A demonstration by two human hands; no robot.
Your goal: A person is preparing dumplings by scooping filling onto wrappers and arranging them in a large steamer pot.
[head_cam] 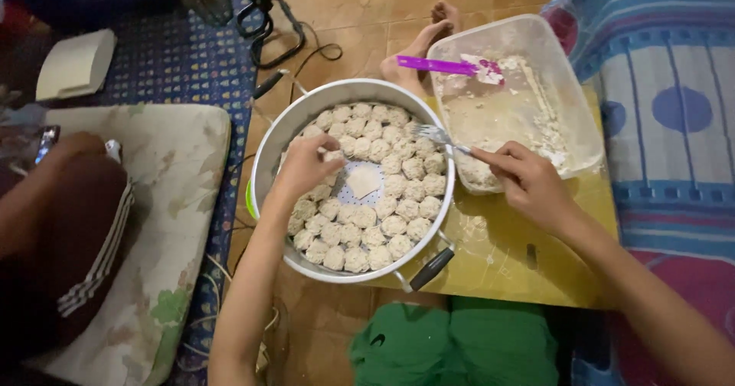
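Note:
A round metal steamer pot (269, 150) with black handles holds several pale dumplings (392, 195) packed in rings around a bare perforated middle. My left hand (305, 166) reaches into the pot and pinches a dumpling at the inner left of the ring. My right hand (527, 179) grips a metal fork (433, 134), its tines over the pot's right rim. Beside that hand stands a clear plastic tub (528, 42) smeared with pale filling. A purple spatula (448, 66) lies across the tub's rim.
The pot and tub rest on a low yellow table (528, 267) over a tiled floor. A person's bare foot (421, 45) lies behind the pot. A floral cushion (180, 202) with a seated person's leg is at left, patterned fabric at right, cables at the back.

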